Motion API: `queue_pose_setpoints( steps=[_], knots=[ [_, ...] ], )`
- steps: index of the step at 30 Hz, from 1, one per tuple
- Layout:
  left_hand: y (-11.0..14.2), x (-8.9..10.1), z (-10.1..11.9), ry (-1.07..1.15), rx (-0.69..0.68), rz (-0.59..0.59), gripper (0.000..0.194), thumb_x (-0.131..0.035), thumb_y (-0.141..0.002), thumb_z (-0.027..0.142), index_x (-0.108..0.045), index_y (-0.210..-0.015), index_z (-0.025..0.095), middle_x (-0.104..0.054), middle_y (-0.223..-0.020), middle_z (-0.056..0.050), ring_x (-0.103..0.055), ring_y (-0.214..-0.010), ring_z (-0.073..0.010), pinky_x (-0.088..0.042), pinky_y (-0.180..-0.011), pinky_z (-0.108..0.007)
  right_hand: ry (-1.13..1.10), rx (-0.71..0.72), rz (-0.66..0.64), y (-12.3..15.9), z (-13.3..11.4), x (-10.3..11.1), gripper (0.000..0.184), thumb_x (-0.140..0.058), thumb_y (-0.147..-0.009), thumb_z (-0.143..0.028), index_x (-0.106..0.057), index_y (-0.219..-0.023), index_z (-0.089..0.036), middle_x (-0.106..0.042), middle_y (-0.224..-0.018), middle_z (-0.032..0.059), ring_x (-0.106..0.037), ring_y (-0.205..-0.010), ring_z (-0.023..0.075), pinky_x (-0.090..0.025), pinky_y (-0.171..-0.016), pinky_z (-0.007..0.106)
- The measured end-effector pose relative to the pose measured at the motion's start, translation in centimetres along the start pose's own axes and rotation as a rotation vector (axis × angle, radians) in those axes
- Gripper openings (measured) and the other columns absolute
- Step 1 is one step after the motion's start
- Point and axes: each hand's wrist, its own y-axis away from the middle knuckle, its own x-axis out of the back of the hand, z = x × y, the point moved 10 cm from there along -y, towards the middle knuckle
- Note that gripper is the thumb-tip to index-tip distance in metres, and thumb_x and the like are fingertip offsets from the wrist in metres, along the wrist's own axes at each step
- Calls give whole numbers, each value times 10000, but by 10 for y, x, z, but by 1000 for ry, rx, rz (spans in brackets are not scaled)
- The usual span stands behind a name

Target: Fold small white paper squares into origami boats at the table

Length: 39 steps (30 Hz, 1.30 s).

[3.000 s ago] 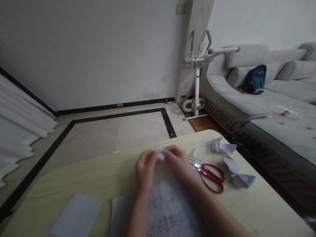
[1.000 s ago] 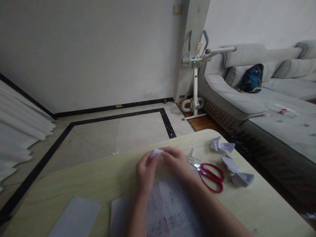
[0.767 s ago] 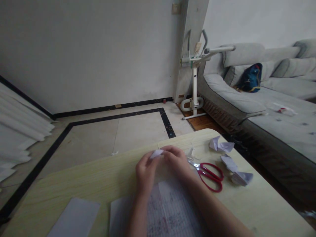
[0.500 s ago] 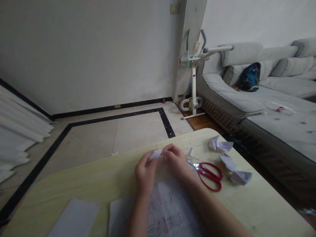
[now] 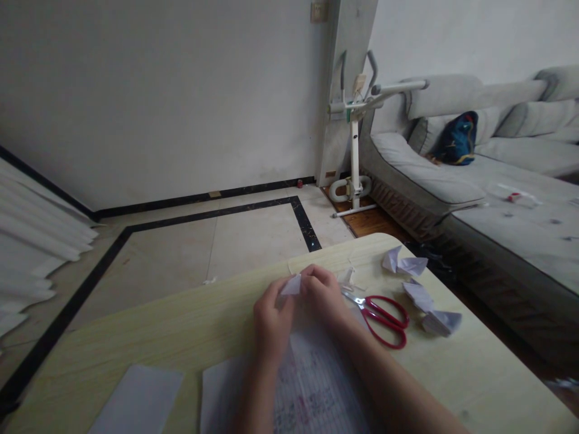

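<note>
Between my two hands is a small folded piece of white paper (image 5: pixel 292 285), held above the far part of the table. My left hand (image 5: pixel 271 313) pinches its left side, and the fingers of my right hand (image 5: pixel 322 294) are closed at its right edge. Under my forearms lies a lined sheet (image 5: pixel 312 374) with handwriting on it. Right of my right hand rest red-handled scissors (image 5: pixel 384 319), blades pointing left. Farther right are folded paper pieces, one at the back (image 5: pixel 404 263) and others nearer (image 5: pixel 432 310).
A folded white paper (image 5: pixel 136 398) lies on the wooden table (image 5: pixel 199 325) at the left. Small paper scraps (image 5: pixel 349 277) sit by the scissor tips. Beyond the table stand a white exercise machine (image 5: pixel 355 144) and a grey sofa (image 5: pixel 506 181) with a blue bag (image 5: pixel 460 140).
My left hand has shifted slightly right, closer to my right hand. The small folded paper has turned and now shows a more triangular face.
</note>
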Motion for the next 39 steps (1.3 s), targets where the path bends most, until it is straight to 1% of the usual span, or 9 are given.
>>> queue_pose_setpoints(
  steps=[10,16,22,27,29,31,33,34,39],
  knots=[
    [-1,-3,1,60,9,-20,370,-544,-711,76,-751,-975,234,-747,-972,-33,-676,-947,-234,-503,-898,-339,-19,5,-5,1,-1,-1,92,-534,-672,-180,-541,-581,-182,-475,-484,-53,-423,-468,103,-317,-464,217],
    [-2,-3,1,62,19,-41,366,-539,-717,77,-755,-968,233,-750,-976,-28,-677,-959,-233,-507,-895,-337,28,25,-8,0,0,1,93,-542,-683,-180,-559,-592,-175,-499,-519,-47,-434,-505,102,-334,-497,217],
    [-2,-4,5,55,-8,-61,355,-523,-738,70,-756,-953,230,-752,-980,-29,-679,-967,-220,-507,-900,-339,9,9,18,-1,3,3,96,-532,-658,-174,-529,-562,-178,-466,-507,-50,-398,-506,100,-305,-481,211],
    [-3,-5,10,81,-58,-76,302,-554,-753,100,-751,-943,227,-742,-1000,-36,-661,-985,-212,-483,-920,-328,12,19,49,1,0,4,121,-534,-667,-194,-519,-548,-178,-461,-517,-41,-414,-536,111,-314,-502,219],
    [-5,0,7,97,-21,-45,228,-589,-760,146,-747,-910,212,-740,-964,-41,-662,-947,-211,-488,-881,-308,-5,35,44,2,-2,3,128,-538,-670,-191,-522,-543,-178,-460,-507,-44,-413,-520,106,-311,-496,221],
    [-5,4,-2,122,89,-13,151,-623,-774,229,-736,-867,191,-737,-859,-39,-668,-837,-200,-503,-777,-277,-53,45,33,1,-3,2,97,-556,-686,-199,-556,-591,-180,-460,-499,-54,-405,-488,98,-307,-481,219],
    [-4,7,-11,144,201,0,175,-640,-784,325,-719,-803,170,-709,-724,-24,-645,-702,-177,-488,-659,-246,-103,40,18,0,-1,1,47,-599,-705,-230,-609,-696,-184,-483,-519,-60,-412,-470,92,-318,-473,217],
    [-3,7,-13,153,237,-4,210,-641,-786,360,-710,-771,162,-689,-675,-16,-624,-654,-164,-472,-620,-234,-113,35,9,0,1,1,76,-625,-708,-247,-632,-754,-187,-509,-546,-57,-431,-479,93,-332,-479,217],
    [-2,2,-9,171,251,-51,271,-642,-788,407,-696,-731,148,-640,-637,5,-558,-612,-135,-426,-580,-212,-81,33,-35,0,5,-2,206,-704,-711,-304,-710,-887,-195,-647,-735,-1,-576,-637,136,-432,-585,244]
  ],
)
